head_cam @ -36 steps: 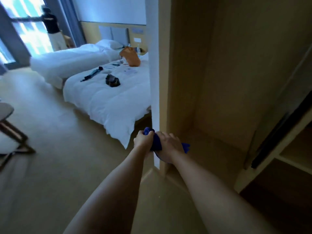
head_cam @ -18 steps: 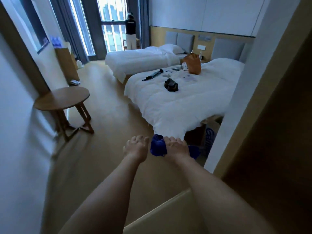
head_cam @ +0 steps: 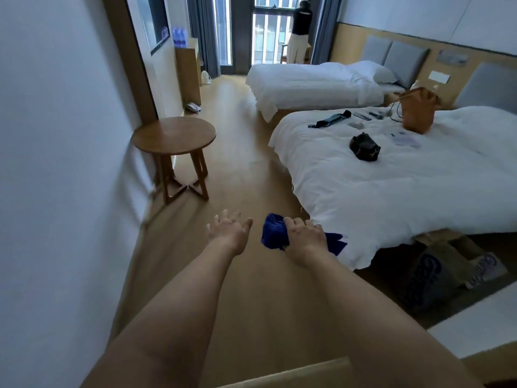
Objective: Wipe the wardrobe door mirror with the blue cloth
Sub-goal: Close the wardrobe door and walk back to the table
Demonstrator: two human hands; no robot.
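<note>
Now left hand (head_cam: 228,231) spread, empty, right hand (head_cam: 303,236) clenched around blue cloth (head_cam: 272,232)

No legible text anywhere.

Pale wall (head_cam: 56,163) along the left, with a round wooden side table (head_cam: 173,135) close against it on a light wood floor (head_cam: 237,169). Two white beds (head_cam: 391,191) to the right under grey padded headboards (head_cam: 394,56), the nearer strewn with small dark items and an orange bag (head_cam: 418,113). Tall windows (head_cam: 265,32) with blue-grey curtains (head_cam: 200,32) at the far end, daylight coming through.
</note>
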